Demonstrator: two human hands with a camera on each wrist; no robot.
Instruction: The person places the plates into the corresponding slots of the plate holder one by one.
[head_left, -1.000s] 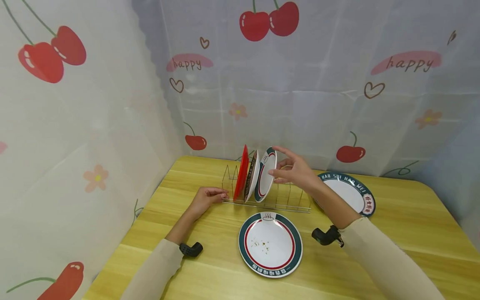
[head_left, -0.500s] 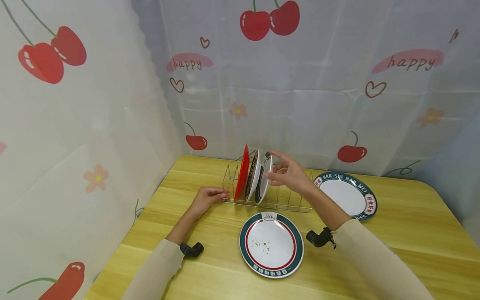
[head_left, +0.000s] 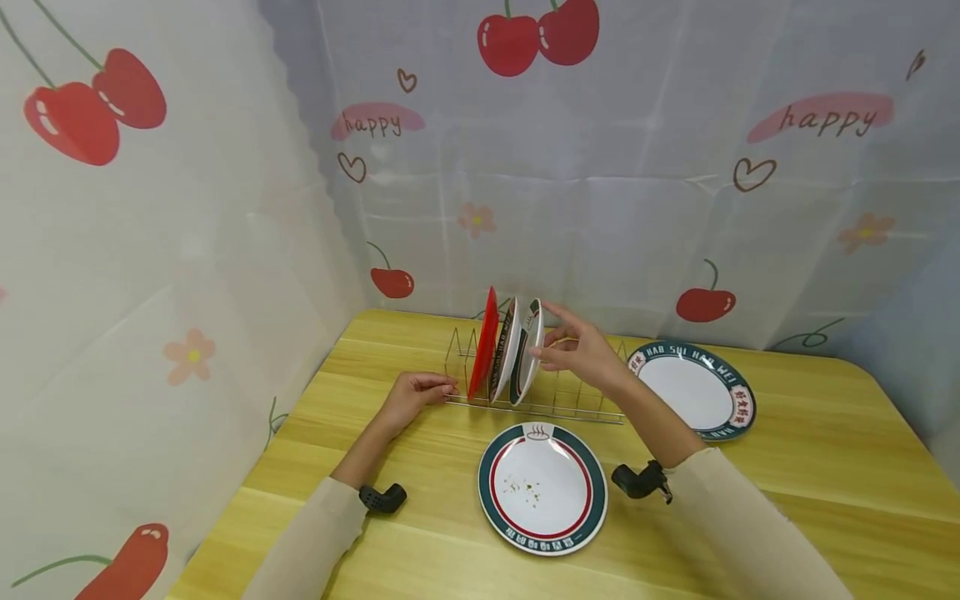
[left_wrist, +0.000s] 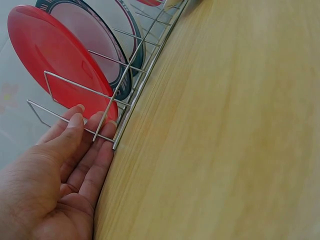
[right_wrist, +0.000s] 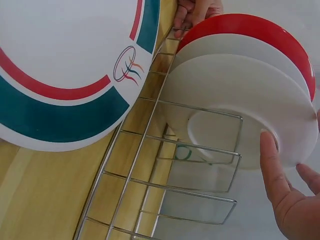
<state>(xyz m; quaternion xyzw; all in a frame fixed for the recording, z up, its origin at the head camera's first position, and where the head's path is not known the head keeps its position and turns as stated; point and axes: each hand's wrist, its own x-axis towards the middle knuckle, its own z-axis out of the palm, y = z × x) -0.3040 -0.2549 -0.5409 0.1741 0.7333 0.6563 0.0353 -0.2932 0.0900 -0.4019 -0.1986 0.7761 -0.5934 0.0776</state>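
Note:
A wire dish rack [head_left: 570, 413] stands on the wooden table, holding a red plate [head_left: 482, 350], a dark-patterned white plate [head_left: 507, 358] and a green-rimmed white plate [head_left: 525, 367], all on edge. With thumb and fingertips my left hand [head_left: 408, 402] grips the rack's left end; the left wrist view shows these fingers around its end wire [left_wrist: 105, 120], close to the red plate. My right hand [head_left: 585, 354] holds the green-rimmed plate by its upper right side. In the right wrist view one finger lies against that plate's white back [right_wrist: 200, 82], others at its rim.
In front of the rack a round green-rimmed plate [head_left: 543, 492] with small brown specks lies flat. An oval plate with a dark green lettered rim [head_left: 693, 379] lies behind the right forearm. Cherry-patterned sheeting [head_left: 585, 233] closes off the table's back and left.
The right hand has shifted slightly left, and its green-rimmed plate has come more upright, closer to the middle plate. Over the last half second both hands have barely moved.

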